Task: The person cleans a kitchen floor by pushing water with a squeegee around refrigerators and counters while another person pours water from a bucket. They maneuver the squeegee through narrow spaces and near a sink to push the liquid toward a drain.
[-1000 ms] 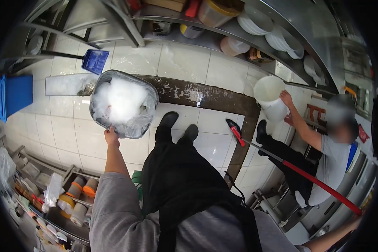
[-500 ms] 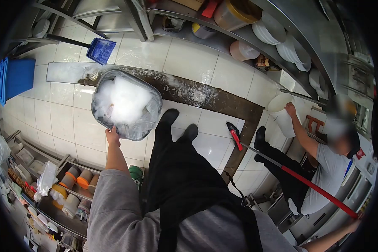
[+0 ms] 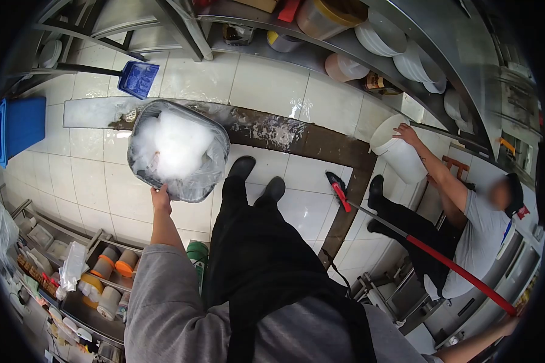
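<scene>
My left hand (image 3: 161,198) grips the near rim of a grey bin (image 3: 212,181) lined with clear plastic and holding a heap of white foam (image 3: 178,145). My right hand (image 3: 513,320), at the far lower right edge, is wrapped round the end of a red and grey pole (image 3: 448,263). At the other end of the pole a red and black brush head (image 3: 339,190) rests on the white tiles, right of my boots.
A co-worker (image 3: 484,230) at the right holds a tilted white bucket (image 3: 399,151). A blue dustpan (image 3: 138,78) and blue bin (image 3: 21,127) are at the upper left. Shelves with containers (image 3: 378,36) run along the top. A dark, wet floor channel (image 3: 266,130) crosses the tiles.
The co-worker's white bucket has tipped further and shifted slightly left, and a second hand of theirs now shows near its base. My grips on bin and pole look the same.
</scene>
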Action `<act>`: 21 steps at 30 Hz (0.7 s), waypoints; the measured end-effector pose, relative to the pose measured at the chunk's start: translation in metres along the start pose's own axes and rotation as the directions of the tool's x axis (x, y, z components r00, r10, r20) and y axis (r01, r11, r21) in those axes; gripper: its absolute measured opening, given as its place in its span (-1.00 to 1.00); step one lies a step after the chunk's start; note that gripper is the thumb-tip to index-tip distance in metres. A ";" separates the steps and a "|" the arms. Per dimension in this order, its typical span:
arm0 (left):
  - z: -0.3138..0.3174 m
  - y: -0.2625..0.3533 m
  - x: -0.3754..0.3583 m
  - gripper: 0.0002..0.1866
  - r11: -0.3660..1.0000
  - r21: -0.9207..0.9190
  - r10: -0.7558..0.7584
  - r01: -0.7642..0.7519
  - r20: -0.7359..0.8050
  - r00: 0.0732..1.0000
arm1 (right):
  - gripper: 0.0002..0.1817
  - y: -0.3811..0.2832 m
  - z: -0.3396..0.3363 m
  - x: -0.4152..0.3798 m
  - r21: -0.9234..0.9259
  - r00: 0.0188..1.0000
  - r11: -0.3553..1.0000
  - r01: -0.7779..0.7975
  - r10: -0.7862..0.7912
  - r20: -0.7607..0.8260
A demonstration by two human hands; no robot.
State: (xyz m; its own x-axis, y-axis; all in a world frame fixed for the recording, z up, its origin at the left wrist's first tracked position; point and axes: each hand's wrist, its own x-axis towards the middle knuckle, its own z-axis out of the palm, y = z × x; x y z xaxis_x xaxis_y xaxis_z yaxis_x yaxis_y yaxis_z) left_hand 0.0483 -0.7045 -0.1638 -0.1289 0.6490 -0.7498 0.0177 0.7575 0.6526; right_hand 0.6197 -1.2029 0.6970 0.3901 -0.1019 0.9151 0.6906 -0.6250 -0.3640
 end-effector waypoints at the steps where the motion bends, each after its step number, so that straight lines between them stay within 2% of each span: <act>1: 0.005 0.006 -0.002 -0.56 1.000 -0.008 0.000 0.000 0.014 1.000 | -0.52 -0.001 0.001 -0.001 -0.004 1.000 1.000 -0.001 0.001 -0.002; 3: 0.015 0.017 -0.006 -0.59 1.000 -0.013 0.003 -0.002 0.032 0.999 | -0.71 -0.002 0.001 -0.003 -0.066 0.993 0.991 0.119 -0.118 0.023; 4: 0.020 0.021 -0.005 -0.63 1.000 -0.014 0.013 -0.013 0.014 1.000 | -0.73 -0.002 0.002 -0.002 -0.080 0.991 0.988 0.131 -0.130 0.016; 12: 0.083 0.047 0.000 -0.74 0.992 0.019 0.123 -0.122 -0.037 0.992 | -0.86 -0.010 -0.011 -0.012 -0.085 0.997 0.995 0.062 -0.065 -0.032; 15: 0.125 0.046 -0.018 -0.66 0.994 -0.022 0.103 -0.112 -0.237 0.966 | -0.85 -0.014 -0.019 -0.014 -0.060 0.998 0.998 0.001 -0.004 -0.063; 16: 0.136 0.048 -0.028 -0.66 0.993 -0.017 0.110 -0.117 -0.230 0.967 | -0.84 -0.019 -0.019 -0.015 -0.046 0.997 0.999 -0.026 0.023 -0.077; 18: 0.149 0.048 -0.047 -0.63 0.992 -0.069 0.076 -0.104 -0.327 0.942 | -0.80 -0.031 -0.014 -0.020 -0.004 0.988 0.995 -0.102 0.101 -0.113; 21: 0.124 0.033 -0.029 -0.64 0.999 -0.001 0.030 -0.032 -0.323 0.946 | -0.74 -0.074 0.010 -0.036 0.079 0.948 0.965 -0.251 0.262 -0.179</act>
State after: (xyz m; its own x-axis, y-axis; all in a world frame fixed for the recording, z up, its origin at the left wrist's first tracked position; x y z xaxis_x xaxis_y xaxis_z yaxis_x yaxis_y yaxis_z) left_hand 0.1755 -0.6895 -0.1335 -0.4421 0.6137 -0.6542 0.0204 0.7360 0.6766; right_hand 0.5608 -1.1450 0.6887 0.4417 -0.3986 0.8038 0.6161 -0.5165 -0.5947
